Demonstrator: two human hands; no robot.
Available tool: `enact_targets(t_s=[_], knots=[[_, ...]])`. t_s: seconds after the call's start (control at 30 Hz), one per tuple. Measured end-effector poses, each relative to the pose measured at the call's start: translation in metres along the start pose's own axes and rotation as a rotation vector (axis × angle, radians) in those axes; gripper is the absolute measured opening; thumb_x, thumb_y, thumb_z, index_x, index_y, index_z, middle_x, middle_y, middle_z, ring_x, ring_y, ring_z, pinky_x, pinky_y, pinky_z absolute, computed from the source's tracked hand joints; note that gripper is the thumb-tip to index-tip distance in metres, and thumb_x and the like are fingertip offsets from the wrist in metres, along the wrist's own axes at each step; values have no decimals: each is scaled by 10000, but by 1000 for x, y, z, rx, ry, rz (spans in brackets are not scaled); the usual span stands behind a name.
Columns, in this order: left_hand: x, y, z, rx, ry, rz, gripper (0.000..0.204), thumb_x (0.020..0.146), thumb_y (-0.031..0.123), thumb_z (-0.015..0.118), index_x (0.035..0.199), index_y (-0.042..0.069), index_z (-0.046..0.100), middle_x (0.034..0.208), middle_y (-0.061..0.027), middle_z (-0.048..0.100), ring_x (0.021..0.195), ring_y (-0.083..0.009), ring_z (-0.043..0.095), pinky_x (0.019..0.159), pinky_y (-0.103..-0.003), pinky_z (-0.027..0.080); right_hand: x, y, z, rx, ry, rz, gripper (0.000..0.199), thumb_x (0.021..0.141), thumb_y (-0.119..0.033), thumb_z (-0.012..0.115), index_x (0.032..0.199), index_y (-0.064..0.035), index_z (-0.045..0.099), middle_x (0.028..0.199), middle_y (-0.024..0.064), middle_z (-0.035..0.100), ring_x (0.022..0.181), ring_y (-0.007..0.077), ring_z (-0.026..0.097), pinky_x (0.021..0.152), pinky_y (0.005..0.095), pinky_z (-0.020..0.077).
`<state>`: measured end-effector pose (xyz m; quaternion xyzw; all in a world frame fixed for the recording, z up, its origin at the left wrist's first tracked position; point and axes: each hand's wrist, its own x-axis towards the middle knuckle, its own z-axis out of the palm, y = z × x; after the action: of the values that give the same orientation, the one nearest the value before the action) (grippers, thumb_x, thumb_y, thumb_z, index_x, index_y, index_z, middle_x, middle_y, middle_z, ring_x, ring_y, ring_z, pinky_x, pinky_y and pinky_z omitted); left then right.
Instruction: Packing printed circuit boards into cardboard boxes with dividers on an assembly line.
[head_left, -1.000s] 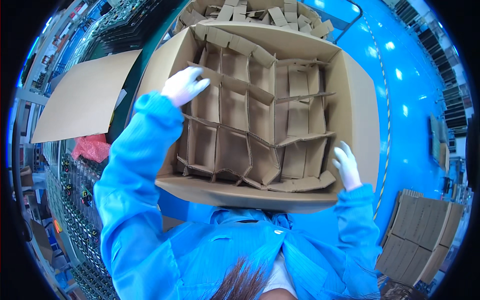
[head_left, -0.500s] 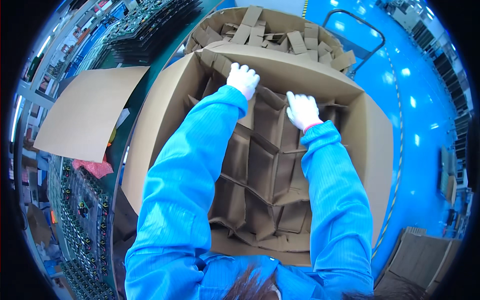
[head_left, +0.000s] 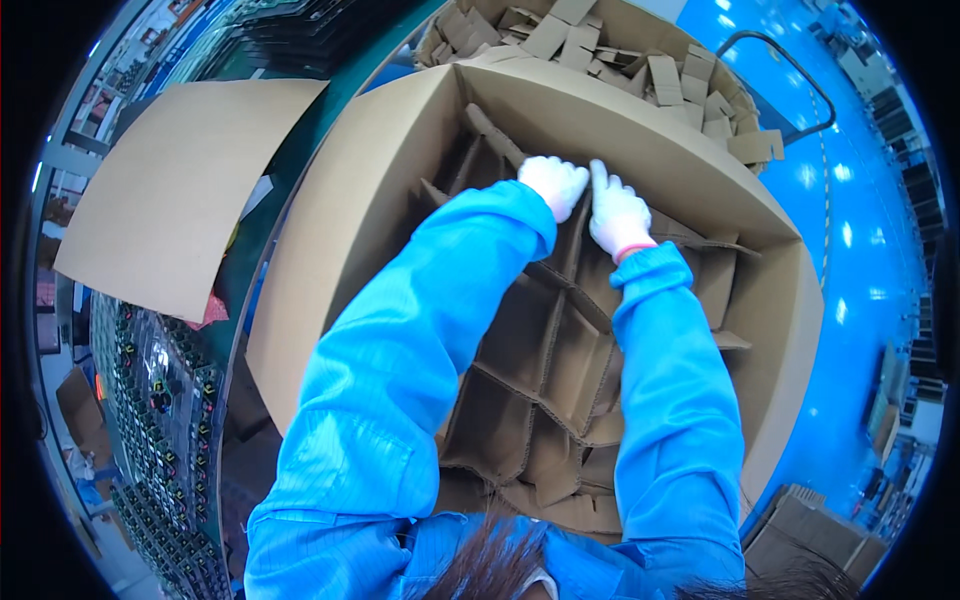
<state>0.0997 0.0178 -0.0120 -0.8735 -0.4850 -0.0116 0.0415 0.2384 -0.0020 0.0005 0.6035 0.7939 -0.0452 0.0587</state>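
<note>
A big open cardboard box (head_left: 350, 210) stands below me, filled with a brown cardboard divider grid (head_left: 545, 360) of several cells. Both my arms in blue sleeves reach deep into it. My left hand (head_left: 553, 183), in a white glove, presses on the top edge of a divider strip near the far wall of the box. My right hand (head_left: 617, 212), also gloved white, sits right beside it with a finger pointing up along the same strip. The two hands almost touch. Whether either one pinches the strip is hidden.
A bin of loose cardboard strips (head_left: 610, 50) stands behind the box. A flat cardboard sheet (head_left: 175, 190) lies to the left. Trays of small dark parts (head_left: 155, 400) run along the lower left. More folded cartons (head_left: 800, 540) sit at lower right on the blue floor (head_left: 860, 250).
My hands came off the box's left and right sides, reached in over the grid and drew together at the far wall.
</note>
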Motion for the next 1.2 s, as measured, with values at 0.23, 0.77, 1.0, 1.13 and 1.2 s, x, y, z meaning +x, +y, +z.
enact_targets(t_s=[0.23, 0.77, 1.0, 1.13, 1.2], knots=[[-55, -31, -64, -362, 423, -561, 225, 784, 112, 519, 994, 55, 576, 908, -123, 601, 849, -279, 576, 715, -395, 501, 5, -14, -8, 266, 474, -168, 487, 771, -184, 516, 1227, -42, 424, 1083, 198, 548, 927, 369, 550, 829, 420, 440], [-55, -66, -35, -119, -81, -704, 211, 810, 205, 553, 922, 40, 623, 915, -140, 627, 806, -299, 614, 724, -385, 498, 56, -39, -34, 143, -120, -187, 302, 822, -241, 466, 1055, -67, 550, 993, 134, 610, 903, 345, 568, 793, 423, 448], [-54, -27, -54, -323, -431, -472, 266, 813, 255, 528, 914, 41, 650, 819, -134, 649, 741, -287, 633, 657, -379, 503, 73, -63, -26, 263, 155, -233, 264, 834, -224, 464, 1014, -64, 570, 965, 128, 620, 890, 344, 571, 788, 422, 450], [-53, -19, -39, -362, -434, -435, 257, 806, 245, 522, 899, 44, 653, 794, -125, 651, 707, -285, 635, 643, -390, 507, 78, -56, -38, 132, 13, -307, 287, 836, -225, 468, 1036, -45, 567, 1000, 133, 614, 908, 344, 570, 802, 412, 446], [-49, -18, -38, -381, -406, -413, 248, 802, 233, 522, 895, 44, 653, 794, -118, 652, 701, -286, 636, 643, -397, 510, 79, -48, -52, 4, -102, -344, 325, 834, -223, 476, 1073, -19, 557, 1044, 143, 607, 927, 347, 567, 816, 395, 439]])
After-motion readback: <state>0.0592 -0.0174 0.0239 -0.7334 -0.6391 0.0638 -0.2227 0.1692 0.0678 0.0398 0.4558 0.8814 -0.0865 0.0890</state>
